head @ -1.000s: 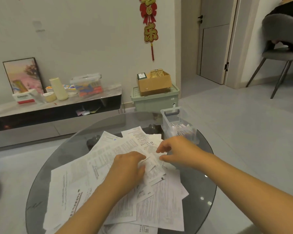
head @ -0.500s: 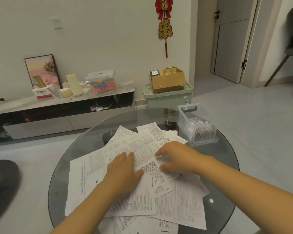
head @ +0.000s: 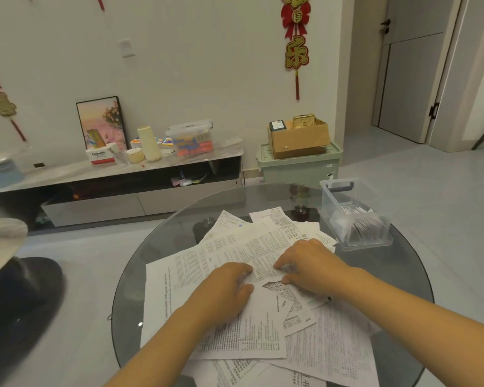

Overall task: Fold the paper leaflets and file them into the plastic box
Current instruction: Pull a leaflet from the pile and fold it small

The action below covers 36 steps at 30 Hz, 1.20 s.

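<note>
My left hand (head: 224, 289) presses flat on the leaflets (head: 235, 255); my right hand (head: 308, 266) pinches one; loose sheets may slide off the glass counter (head: 157, 241); plastic box (head: 355, 216) waits at 2 o'clock.

The leaflets (head: 229, 255) on the table are white, covered in dense black print laid out in columns. The round table (head: 140, 269) is of smoky grey glass. At the far right of it, the plastic box (head: 355, 219) is clear and colourless, with a dark grey handle. Beyond the table, a pale green bin (head: 299, 170) is topped by a brown cardboard box (head: 299, 141). On the wall a red and gold hanging ornament (head: 296, 34) is seen (its tassel is red as well). The low cabinet (head: 118, 188) is grey with a marbled top, and on it a black-framed picture (head: 102, 121) in pink and orange tones is propped.
</note>
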{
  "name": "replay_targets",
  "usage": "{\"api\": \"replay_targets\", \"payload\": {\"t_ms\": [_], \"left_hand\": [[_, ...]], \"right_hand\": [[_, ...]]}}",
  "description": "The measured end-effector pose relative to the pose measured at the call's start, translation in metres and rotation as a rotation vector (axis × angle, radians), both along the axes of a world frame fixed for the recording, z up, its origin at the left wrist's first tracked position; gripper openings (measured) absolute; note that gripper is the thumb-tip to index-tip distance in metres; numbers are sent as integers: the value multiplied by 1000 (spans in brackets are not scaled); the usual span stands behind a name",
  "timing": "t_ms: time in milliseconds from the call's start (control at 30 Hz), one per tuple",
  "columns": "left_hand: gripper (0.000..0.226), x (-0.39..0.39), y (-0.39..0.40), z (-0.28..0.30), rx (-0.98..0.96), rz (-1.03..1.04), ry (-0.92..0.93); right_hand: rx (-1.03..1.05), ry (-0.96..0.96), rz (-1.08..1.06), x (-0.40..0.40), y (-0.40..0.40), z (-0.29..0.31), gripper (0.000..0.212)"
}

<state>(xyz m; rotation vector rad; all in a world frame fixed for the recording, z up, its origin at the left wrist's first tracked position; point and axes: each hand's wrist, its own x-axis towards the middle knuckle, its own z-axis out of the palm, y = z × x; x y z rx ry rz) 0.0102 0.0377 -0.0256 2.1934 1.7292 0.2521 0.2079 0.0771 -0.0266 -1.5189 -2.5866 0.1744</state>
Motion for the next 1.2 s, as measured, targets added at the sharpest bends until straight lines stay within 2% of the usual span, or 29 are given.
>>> {"api": "replay_targets", "payload": {"t_ms": [133,300,433,667,800,900,967,1033,1067,1133,1200], "left_hand": [[48,1,-1,-2,-17,-16,-30],[54,11,2,-2,-39,-36,-64],[45,28,7,-1,-2,-75,49],[37,50,29,-5,276,-78,219],[35,53,37,1,284,-39,252],[32,53,34,3,233,-103,182],[30,50,27,2,189,-152,86],[21,48,19,3,171,-173,-67],[18,44,16,4,161,-161,-164],[21,32,7,7,116,-72,-330],[23,15,2,10,47,23,-406]], "right_hand": [[117,11,46,3,-3,-1,25],[330,-5,36,7,-5,1,25],[469,-6,-67,10,-7,6,24],[514,-79,-87,17,-23,12,22],[487,-76,-34,18,-27,9,22],[494,26,-32,17,-29,10,25],[451,117,-8,14,-35,13,19],[285,192,5,12,-39,21,15],[180,234,-7,11,-41,24,19],[40,265,-23,14,-43,29,29],[-51,257,-53,18,-45,37,27]]}}
